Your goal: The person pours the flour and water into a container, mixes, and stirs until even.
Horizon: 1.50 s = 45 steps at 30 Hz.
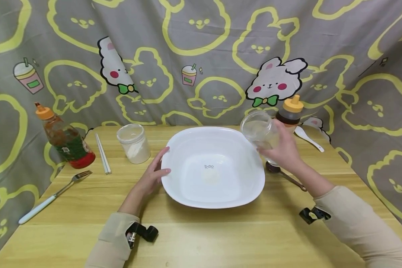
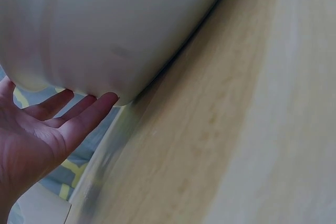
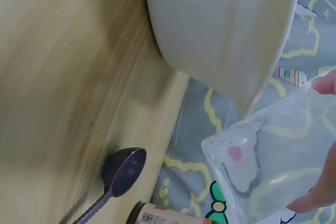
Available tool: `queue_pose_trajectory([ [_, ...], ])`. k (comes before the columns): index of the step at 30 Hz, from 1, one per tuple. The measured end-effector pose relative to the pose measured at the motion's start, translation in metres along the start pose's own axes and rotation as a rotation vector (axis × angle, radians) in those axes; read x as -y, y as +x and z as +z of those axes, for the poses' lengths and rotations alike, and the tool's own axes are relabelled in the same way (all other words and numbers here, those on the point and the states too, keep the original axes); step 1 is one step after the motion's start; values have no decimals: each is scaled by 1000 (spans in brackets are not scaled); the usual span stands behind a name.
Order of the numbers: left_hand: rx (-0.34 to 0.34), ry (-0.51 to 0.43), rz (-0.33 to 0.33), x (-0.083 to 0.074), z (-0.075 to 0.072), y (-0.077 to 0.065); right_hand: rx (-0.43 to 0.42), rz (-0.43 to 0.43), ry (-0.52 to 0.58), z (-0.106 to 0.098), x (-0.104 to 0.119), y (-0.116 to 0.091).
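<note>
A white basin [image 1: 212,145] marked "bdo" stands mid-table, with a pale patch [image 1: 211,176] on its floor. My left hand [image 1: 153,173] touches the basin's left side, its fingers spread and fairly straight; the left wrist view shows the fingertips [image 2: 107,98] against the outer wall. My right hand [image 1: 283,147] grips a clear jar [image 1: 259,130] near the basin's right rim. The jar is tilted with its mouth toward the basin; the right wrist view shows its see-through wall [image 3: 278,150]. How much it holds is hard to tell.
At left are a red sauce bottle [image 1: 68,143], a fork [image 1: 58,193], chopsticks [image 1: 102,154] and a jar of white powder [image 1: 137,147]. On the right are a dark measuring spoon [image 3: 123,171], a yellow-capped bottle [image 1: 289,111] and a white spoon [image 1: 309,138]. A patterned curtain [image 1: 214,100] hangs behind.
</note>
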<state>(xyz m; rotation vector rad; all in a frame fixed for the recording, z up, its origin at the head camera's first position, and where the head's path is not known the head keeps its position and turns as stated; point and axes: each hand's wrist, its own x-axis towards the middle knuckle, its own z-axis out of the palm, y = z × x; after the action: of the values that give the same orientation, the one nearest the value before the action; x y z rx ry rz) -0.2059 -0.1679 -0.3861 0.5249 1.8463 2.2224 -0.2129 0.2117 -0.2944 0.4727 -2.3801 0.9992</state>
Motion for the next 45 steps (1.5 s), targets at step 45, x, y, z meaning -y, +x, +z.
queue_pose_trajectory([
  [45, -15, -16, -19, 1, 0, 1, 162, 1, -392, 9, 24, 12],
])
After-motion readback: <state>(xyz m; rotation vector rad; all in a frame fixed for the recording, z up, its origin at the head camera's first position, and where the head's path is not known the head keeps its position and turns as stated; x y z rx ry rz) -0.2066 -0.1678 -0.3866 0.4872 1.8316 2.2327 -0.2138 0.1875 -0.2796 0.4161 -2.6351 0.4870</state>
